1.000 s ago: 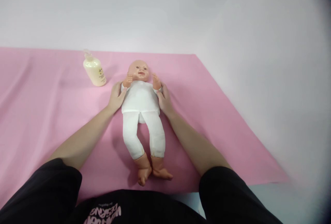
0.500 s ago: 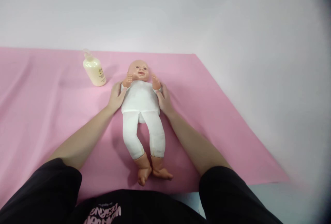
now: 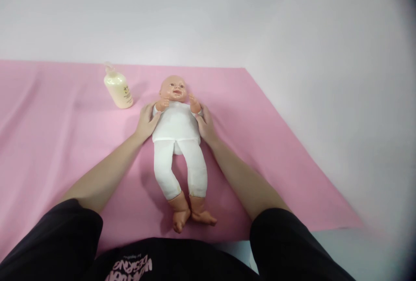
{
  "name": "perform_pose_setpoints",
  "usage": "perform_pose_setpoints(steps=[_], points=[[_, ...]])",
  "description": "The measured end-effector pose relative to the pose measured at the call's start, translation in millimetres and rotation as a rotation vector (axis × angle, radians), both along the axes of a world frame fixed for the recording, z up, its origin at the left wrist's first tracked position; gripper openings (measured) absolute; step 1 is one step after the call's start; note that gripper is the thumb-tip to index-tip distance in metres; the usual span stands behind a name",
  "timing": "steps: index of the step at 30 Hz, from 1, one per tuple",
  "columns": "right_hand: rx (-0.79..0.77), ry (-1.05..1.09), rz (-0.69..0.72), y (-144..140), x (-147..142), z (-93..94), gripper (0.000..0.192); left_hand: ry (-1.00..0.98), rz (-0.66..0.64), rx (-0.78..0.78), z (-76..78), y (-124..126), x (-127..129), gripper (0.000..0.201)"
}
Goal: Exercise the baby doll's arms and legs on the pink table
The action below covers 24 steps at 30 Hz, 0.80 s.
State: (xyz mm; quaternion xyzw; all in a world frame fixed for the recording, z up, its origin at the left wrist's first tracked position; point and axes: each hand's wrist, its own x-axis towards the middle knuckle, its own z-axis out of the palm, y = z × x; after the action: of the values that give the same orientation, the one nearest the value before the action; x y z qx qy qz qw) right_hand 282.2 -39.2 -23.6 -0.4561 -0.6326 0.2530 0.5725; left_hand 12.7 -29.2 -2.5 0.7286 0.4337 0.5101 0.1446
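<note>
A baby doll with a white cloth body lies on its back, its head away from me and its bare plastic feet towards me. My left hand grips its side at the upper arm and chest, thumb on top. On the opposite side my right hand holds it the same way, thumb on the front of the body. The other fingers of both hands are partly hidden beside and behind the doll. Both doll forearms are bent up near its chin.
A pump bottle of pale yellow liquid stands to the left of the doll's head. Pink cloth covers the table, with folds at the left. A white wall rises behind the table's far edge.
The doll's forearms have shifted slightly, the one by my left hand tipping inward towards the chin. Its head has moved a touch left. Both my hands keep their hold.
</note>
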Motion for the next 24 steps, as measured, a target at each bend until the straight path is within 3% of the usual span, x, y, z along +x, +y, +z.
perform_pose_setpoints(steps=[24], points=[[-0.036, 0.049, 0.018, -4.8, -3.6, 8.8, 0.043, -0.019, -0.001, -0.04, -0.5, 0.2, -1.0, 0.059]])
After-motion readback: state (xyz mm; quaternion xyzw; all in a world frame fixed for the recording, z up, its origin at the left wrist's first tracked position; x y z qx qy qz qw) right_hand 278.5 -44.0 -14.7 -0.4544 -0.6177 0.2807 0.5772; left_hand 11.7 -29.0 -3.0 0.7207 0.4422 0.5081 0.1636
